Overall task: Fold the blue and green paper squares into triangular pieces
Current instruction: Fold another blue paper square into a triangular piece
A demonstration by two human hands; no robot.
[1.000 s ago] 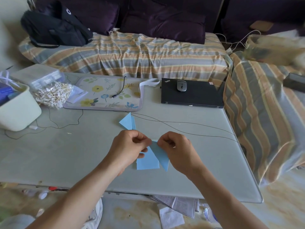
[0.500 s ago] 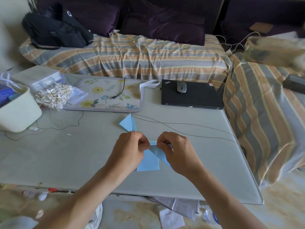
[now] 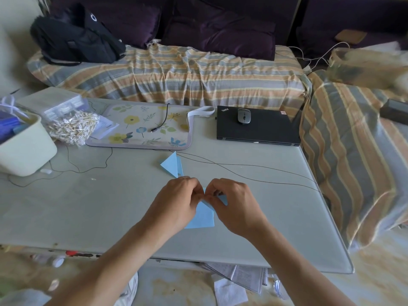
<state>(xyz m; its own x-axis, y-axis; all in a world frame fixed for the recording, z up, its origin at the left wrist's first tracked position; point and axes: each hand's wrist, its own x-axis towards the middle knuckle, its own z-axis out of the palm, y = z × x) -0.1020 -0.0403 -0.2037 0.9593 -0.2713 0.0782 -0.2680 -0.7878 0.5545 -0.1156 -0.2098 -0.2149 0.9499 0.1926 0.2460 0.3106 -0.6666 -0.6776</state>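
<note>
A light blue paper [image 3: 202, 217] lies partly folded near the front of the grey table [image 3: 88, 213]. My left hand [image 3: 176, 202] and my right hand [image 3: 234, 204] meet over its upper corner, fingertips pinching the paper together. Much of the sheet is hidden under both hands; only its lower part and a small bit at the right show. A folded light blue triangular piece [image 3: 171, 164] lies flat just beyond my left hand, apart from it. No green paper is in view.
A thin black cable [image 3: 242, 165] crosses the table behind my hands. A floral mat [image 3: 141, 129], a black laptop [image 3: 265, 129] with a mouse [image 3: 244, 116], a cream tub [image 3: 24, 149] and a bag of small sticks [image 3: 72, 127] stand at the back. Striped sofas border the far and right edges.
My hands have drawn closer together over the paper's top corner. The right flap of the sheet has been folded inward, so less blue shows to the right.
</note>
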